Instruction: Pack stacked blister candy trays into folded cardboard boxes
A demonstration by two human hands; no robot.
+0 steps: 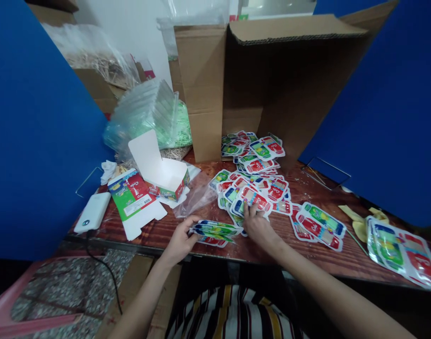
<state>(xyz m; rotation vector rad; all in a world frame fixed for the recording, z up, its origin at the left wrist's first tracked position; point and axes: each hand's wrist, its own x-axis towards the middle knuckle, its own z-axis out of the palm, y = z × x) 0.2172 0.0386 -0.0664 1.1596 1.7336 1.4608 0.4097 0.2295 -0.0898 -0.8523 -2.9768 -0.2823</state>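
Note:
My left hand (182, 239) is closed around the end of a small stack of printed sachets (215, 229), held just above the table's front edge. The sachets are green, blue and red with white borders, shaped like pairs of bottles or cans. My right hand (258, 225) has its fingertips on a sachet (252, 200) at the near side of a loose pile; whether it grips that sachet I cannot tell. The pile (257, 165) spreads from the mouth of a large cardboard carton (203, 94) towards me. A few sachets (321, 226) lie right of my right hand.
Left on the dark red table stand an open small printed box (169, 181), a flattened box (134, 197) and a white power bank (93, 213) with a cable. Clear plastic trays (144, 110) sit behind. More sachets (402, 249) lie far right. Blue panels flank both sides.

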